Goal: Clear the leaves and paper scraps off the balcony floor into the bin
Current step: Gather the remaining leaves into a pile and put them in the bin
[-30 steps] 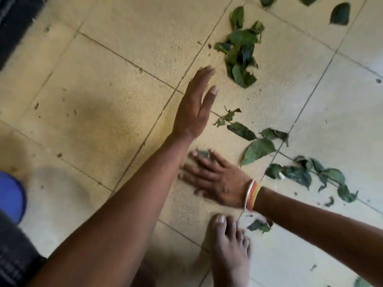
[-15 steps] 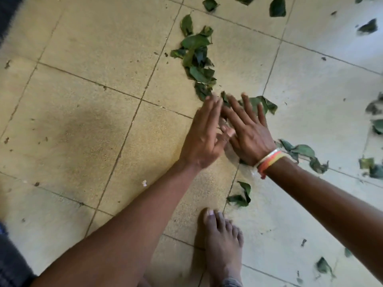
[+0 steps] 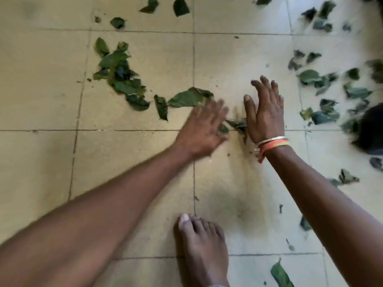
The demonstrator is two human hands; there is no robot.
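Between left hand (image 3: pixel 204 129) and right hand (image 3: pixel 265 114), both flat, released, grasping nothing: crumpled leaves (image 3: pixel 238 124), mid-floor (image 3: pixel 134 162).

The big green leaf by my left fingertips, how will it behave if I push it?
The big flat green leaf looks thin, so probably light and floppy. Flat on the beige floor tiles, it should slide easily, though fingers may ride over it.
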